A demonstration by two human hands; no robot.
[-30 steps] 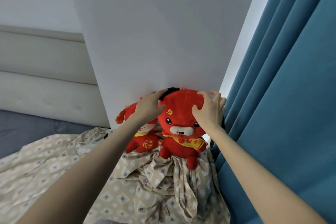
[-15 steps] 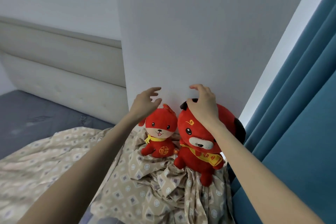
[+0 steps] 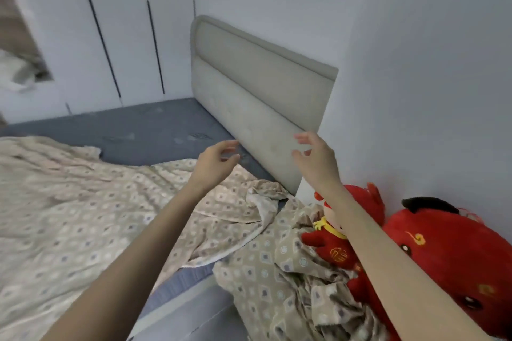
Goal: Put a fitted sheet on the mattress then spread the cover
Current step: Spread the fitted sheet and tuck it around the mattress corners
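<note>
The left hand (image 3: pixel 213 159) and right hand (image 3: pixel 315 156) hover before the headboard (image 3: pixel 257 97), fingers (image 3: pixel 303 137) loosely spread, gripping nothing. The patterned sheet (image 3: pixel 83 216) lies rumpled on the grey mattress (image 3: pixel 155 133) below them, seemingly untouched, beside two red plush toys (image 3: pixel 443 252).

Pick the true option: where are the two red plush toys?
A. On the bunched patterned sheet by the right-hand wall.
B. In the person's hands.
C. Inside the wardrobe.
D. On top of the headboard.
A: the small red toy and the large red toy rest on the bunched patterned sheet against the wall; the left hand and right hand hold nothing.
</note>
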